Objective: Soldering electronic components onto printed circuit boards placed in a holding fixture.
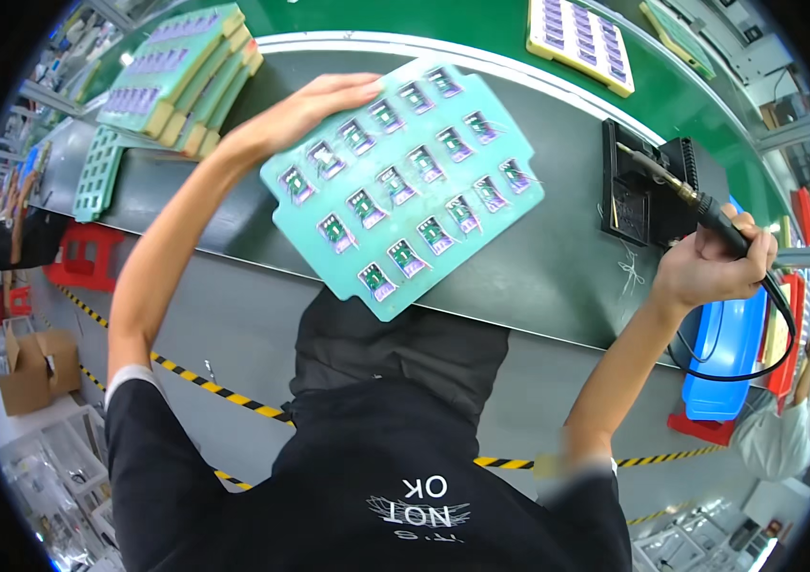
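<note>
A light green tray [334,212] with notched corners lies askew across the bench's front edge. Several small green circuit boards [395,186] with fine wires sit in rows of slots in it. Along its far left edge, my left hand [334,95] grips the rim, fingers together and partly over the edge. My right hand [718,259] is wrapped round the black handle of a soldering iron [686,194]. The iron's metal tip points far left, over a black soldering stand [629,205]; whether it touches the stand I cannot tell.
Stacked loaded trays [172,81] stand at the far left, beside an upright green tray [98,176]. Another loaded tray [581,43] lies on the green surface at the back. The iron's black cable loops past a blue bin [721,357]. Loose wires [630,272] lie near the stand.
</note>
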Available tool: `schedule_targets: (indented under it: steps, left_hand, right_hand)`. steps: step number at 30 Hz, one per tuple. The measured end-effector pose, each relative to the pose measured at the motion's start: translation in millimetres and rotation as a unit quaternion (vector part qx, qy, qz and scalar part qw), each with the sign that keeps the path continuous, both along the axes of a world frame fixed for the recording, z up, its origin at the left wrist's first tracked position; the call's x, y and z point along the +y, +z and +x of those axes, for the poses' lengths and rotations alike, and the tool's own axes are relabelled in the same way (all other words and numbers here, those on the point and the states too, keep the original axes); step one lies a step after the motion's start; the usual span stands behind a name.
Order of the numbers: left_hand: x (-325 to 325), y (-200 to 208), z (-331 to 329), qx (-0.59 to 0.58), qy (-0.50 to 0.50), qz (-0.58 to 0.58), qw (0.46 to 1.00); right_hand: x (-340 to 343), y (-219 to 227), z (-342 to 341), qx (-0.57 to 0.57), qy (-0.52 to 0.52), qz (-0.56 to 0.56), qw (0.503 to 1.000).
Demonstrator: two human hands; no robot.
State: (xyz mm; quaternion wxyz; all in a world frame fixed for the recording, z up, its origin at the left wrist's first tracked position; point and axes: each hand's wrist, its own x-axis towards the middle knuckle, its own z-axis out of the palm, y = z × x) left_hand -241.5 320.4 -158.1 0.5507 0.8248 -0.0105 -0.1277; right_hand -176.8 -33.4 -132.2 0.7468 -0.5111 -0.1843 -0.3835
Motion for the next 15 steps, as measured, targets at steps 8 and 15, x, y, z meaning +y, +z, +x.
schedule_targets:
  steps: [8, 15]
  left_hand:
    - [-3, -19, 53, -0.118, -0.232, 0.189, 0.947]
    - [15, 33, 46, -0.237, -0.169, 0.192, 0.937]
  right_hand:
    - [26, -5, -11, -0.007, 0.060, -0.052, 0.997]
    - [41, -10, -14, -0.034, 0.095, -0.084, 0.991]
